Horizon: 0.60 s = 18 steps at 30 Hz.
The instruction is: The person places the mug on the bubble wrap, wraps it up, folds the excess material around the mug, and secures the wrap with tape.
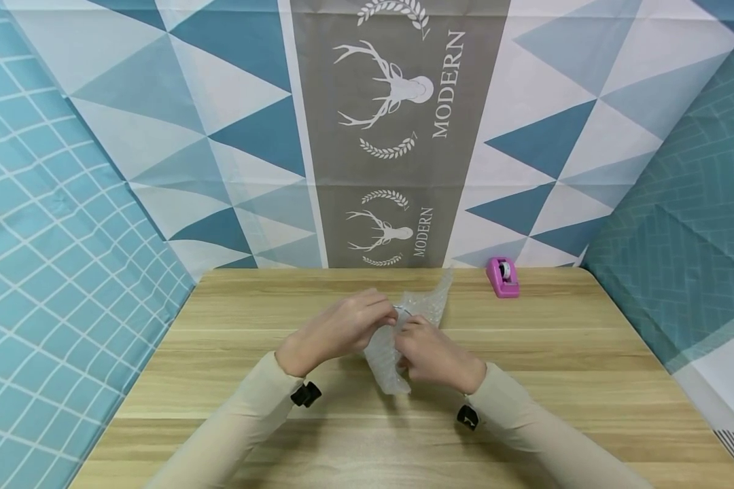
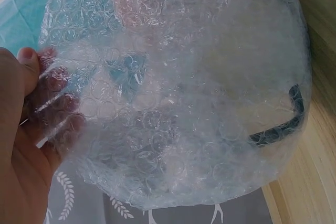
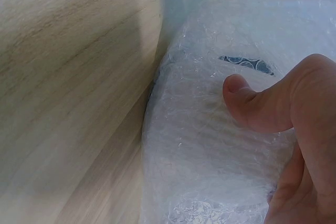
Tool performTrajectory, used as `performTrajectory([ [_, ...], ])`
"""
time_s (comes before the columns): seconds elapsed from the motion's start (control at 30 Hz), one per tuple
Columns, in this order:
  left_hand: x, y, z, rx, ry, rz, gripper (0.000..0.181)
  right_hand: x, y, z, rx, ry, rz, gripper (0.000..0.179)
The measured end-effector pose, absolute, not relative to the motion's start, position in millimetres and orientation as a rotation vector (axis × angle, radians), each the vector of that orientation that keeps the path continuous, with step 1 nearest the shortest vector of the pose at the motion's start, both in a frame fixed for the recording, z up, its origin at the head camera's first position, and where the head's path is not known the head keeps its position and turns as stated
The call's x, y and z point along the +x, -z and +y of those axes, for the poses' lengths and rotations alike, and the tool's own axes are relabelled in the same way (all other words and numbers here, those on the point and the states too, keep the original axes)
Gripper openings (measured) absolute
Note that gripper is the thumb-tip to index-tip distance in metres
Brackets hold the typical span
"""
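Observation:
Over the middle of the wooden table, both hands hold a piece of clear bubble wrap (image 1: 384, 360). The left hand (image 1: 357, 319) pinches one edge of the sheet between thumb and fingers; its fingertips show through the plastic in the left wrist view. The right hand (image 1: 437, 356) grips the wrapped bundle, with its thumb (image 3: 244, 100) pressed on the face of the wrap (image 3: 194, 124). Inside is a pale object with a dark curved strip (image 2: 281, 129); its kind is hidden by the layers of plastic.
A pink tape dispenser (image 1: 503, 277) stands at the back right of the wooden table (image 1: 251, 292). Patterned cloth (image 1: 404, 163) hangs behind the table's back edge, with blue cloth (image 1: 67, 224) along the left side and teal cloth (image 1: 685, 224) at the right.

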<state>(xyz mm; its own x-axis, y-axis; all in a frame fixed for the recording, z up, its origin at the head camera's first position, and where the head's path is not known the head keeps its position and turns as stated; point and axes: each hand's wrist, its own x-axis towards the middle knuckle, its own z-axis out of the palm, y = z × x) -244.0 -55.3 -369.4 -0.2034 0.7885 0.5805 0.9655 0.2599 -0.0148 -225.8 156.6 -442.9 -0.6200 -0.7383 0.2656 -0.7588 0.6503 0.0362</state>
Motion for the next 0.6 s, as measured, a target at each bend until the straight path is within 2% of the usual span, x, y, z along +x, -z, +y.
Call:
performTrajectory([
  [0.37, -244.4, 369.5, -52.8, -1.399, 0.338, -1.888, 0.01, -225.5, 443.2, 157.4, 1.213, -0.106, -2.615, 0.031],
  [0.53, -239.4, 370.1, -53.3, -1.347, 0.271, -1.848, 0.005, -225.0, 443.3, 157.6, 1.212, -0.127, -2.626, 0.025],
  [0.6, -237.2, 370.7, -54.2, -1.336, 0.261, -1.861, 0.01, -224.9, 443.3, 157.7, 1.21, -0.134, -2.629, 0.022],
])
